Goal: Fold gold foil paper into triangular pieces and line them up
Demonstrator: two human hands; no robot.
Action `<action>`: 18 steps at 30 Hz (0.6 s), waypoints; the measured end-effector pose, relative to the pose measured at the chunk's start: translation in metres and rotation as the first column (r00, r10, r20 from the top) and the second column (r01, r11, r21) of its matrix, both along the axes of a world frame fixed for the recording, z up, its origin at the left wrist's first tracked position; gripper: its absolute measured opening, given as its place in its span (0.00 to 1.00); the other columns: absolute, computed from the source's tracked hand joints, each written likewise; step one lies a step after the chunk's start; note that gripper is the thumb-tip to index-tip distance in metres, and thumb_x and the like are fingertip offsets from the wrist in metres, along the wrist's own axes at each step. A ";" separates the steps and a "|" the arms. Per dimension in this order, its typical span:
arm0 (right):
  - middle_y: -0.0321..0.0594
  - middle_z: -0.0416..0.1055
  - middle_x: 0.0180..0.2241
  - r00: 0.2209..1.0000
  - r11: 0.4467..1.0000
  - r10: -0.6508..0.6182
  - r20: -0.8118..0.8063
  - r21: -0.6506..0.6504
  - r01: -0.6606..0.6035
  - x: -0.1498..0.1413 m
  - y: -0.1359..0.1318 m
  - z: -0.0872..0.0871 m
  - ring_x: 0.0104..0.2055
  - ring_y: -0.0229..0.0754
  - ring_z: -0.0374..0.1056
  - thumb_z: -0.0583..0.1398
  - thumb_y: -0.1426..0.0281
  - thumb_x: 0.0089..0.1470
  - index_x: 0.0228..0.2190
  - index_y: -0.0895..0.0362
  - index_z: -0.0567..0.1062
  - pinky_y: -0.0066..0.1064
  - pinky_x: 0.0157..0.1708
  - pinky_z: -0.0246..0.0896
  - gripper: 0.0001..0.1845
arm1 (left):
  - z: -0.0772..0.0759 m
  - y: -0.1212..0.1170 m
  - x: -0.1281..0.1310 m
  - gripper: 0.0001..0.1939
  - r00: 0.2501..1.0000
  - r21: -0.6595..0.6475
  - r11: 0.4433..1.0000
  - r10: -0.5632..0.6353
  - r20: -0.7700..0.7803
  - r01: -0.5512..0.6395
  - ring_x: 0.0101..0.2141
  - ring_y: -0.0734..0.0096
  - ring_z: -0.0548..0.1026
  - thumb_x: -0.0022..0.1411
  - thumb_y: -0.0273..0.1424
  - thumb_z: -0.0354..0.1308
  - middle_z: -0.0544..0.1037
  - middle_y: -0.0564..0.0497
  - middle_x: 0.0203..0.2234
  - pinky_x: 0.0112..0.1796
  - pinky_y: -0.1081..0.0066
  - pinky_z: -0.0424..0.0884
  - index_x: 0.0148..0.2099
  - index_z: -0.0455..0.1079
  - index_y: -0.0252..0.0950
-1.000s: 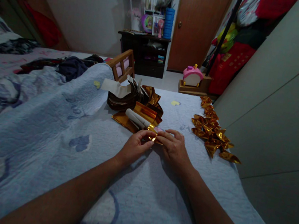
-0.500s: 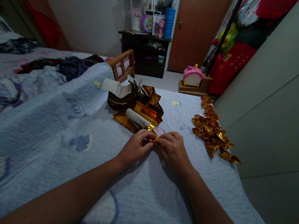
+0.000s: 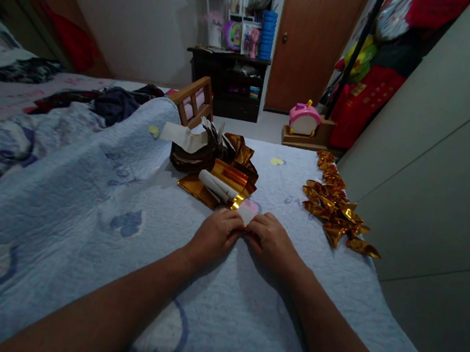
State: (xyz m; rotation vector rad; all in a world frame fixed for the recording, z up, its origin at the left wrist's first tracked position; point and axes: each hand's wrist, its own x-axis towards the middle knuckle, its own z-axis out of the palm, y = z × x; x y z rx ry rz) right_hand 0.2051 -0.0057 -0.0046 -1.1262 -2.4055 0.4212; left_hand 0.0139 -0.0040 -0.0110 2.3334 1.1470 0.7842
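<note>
My left hand (image 3: pixel 219 231) and my right hand (image 3: pixel 270 239) meet over the quilt, fingertips pinched together on a small piece of gold foil paper, mostly covered by the fingers. A pale patch (image 3: pixel 246 215) shows just beyond the fingertips; I cannot tell whether it is the paper's back or the quilt's print. Just past the left fingers lie curled gold foil sheets (image 3: pixel 229 174) with white backs. Behind them sits a thick stack of foil paper (image 3: pixel 191 159), its edges fanned. Off to the right, several folded gold foil pieces (image 3: pixel 335 206) lie in a heap.
A pale blue quilt (image 3: pixel 118 276) covers the bed, bunched up at the left beside dark clothes (image 3: pixel 116 105). Beyond the far edge stand a small wooden chair back (image 3: pixel 190 101), a dark cabinet (image 3: pixel 230 83) and a pink toy (image 3: pixel 304 119). A pale cabinet wall (image 3: pixel 448 169) borders the right.
My fingers have drawn in closer around the foil paper, and the gold strip seen between them is now hidden. Both hands moved slightly; the foil stack and heap stayed put.
</note>
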 end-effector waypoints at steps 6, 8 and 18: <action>0.43 0.75 0.39 1.000 0.991 -0.027 -0.017 -0.132 0.024 0.000 -0.001 0.000 0.44 0.45 0.67 0.61 0.77 0.60 0.39 0.57 0.79 0.36 0.45 0.61 0.07 | 0.001 -0.003 0.000 0.07 0.998 -0.022 0.999 0.039 -0.040 -0.040 0.40 0.62 0.74 0.61 0.20 0.59 0.79 0.48 0.37 0.43 0.64 0.69 0.38 0.76 0.36; 0.43 0.75 0.39 0.999 0.988 -0.025 -0.023 -0.152 0.021 0.001 -0.001 -0.001 0.44 0.44 0.67 0.61 0.77 0.60 0.38 0.57 0.79 0.36 0.45 0.61 0.07 | 0.002 -0.003 0.000 0.06 0.998 -0.041 0.998 0.041 -0.044 -0.043 0.40 0.63 0.73 0.60 0.21 0.60 0.78 0.49 0.36 0.42 0.65 0.68 0.37 0.75 0.36; 0.41 0.74 0.35 0.997 0.983 -0.011 -0.073 -0.186 -0.003 0.003 0.002 0.000 0.40 0.43 0.66 0.59 0.78 0.60 0.34 0.57 0.78 0.35 0.43 0.58 0.09 | 0.005 0.000 -0.002 0.03 0.998 -0.098 0.995 0.013 -0.067 -0.020 0.40 0.63 0.73 0.63 0.25 0.61 0.78 0.49 0.35 0.43 0.65 0.67 0.37 0.76 0.36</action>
